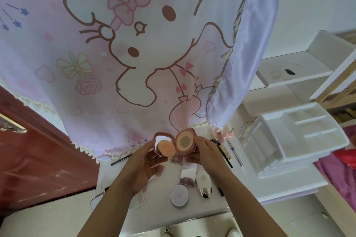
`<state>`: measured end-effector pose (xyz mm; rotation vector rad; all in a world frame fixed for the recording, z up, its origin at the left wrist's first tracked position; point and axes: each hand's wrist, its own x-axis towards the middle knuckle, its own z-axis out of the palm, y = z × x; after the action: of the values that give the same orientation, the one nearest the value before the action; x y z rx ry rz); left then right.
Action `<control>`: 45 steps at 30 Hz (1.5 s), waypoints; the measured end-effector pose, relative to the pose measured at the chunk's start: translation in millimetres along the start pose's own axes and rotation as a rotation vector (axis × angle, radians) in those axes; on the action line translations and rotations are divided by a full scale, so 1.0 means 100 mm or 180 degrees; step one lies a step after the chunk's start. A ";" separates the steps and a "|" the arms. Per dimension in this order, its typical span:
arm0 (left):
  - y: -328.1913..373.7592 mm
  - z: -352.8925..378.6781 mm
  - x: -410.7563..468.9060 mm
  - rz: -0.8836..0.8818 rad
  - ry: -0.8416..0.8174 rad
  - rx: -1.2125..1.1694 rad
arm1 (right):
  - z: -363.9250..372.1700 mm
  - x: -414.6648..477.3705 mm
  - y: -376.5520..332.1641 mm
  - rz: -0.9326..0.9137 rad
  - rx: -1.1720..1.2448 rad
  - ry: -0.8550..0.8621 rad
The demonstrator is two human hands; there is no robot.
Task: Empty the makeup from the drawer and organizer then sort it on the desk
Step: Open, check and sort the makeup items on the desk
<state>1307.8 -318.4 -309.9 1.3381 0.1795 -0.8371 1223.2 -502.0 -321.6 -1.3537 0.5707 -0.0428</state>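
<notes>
Compact (pixel 185 141) open, above desk (pixel 246 188) middle | our left hand (pixel 148 161) grips its lid side, right hand (pixel 208 154) grips its base | jar (pixel 179 195) near front edge | organizer (pixel 289 136) at right edge

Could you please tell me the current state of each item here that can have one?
Compact: open, puff showing in the lid half.
Left hand: grips the lid half.
Right hand: grips the base half.
Round jar: lid on, standing upright.
White tube: capped, lying flat.
Organizer: upright, visible top compartments bare.
</notes>
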 end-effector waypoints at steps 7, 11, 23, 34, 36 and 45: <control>-0.15 0.01 0.07 0.0200 0.0368 0.0205 | 0.03 -0.06 0.07 0.0393 0.0271 -0.0014; -0.16 0.02 0.06 0.0474 0.0362 0.0538 | 0.07 -0.09 0.09 0.0295 0.0248 -0.0075; -0.22 -0.05 0.19 0.0808 0.0932 0.0879 | 0.08 -0.09 0.14 0.0166 0.0045 -0.0188; -0.36 -0.12 0.23 0.0492 0.0477 0.0369 | -0.01 -0.09 0.33 0.0462 0.0171 -0.0013; -0.39 -0.11 0.25 0.0372 0.0425 0.0216 | -0.04 -0.08 0.40 0.0249 -0.0387 0.0221; -0.34 0.01 0.25 0.0167 -0.0089 0.0395 | -0.13 0.11 0.33 -0.1559 -0.2874 -0.0238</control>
<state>1303.9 -329.5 -350.7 1.4403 0.0709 -0.8331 1217.7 -509.3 -357.8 -2.3436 0.1629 -0.1434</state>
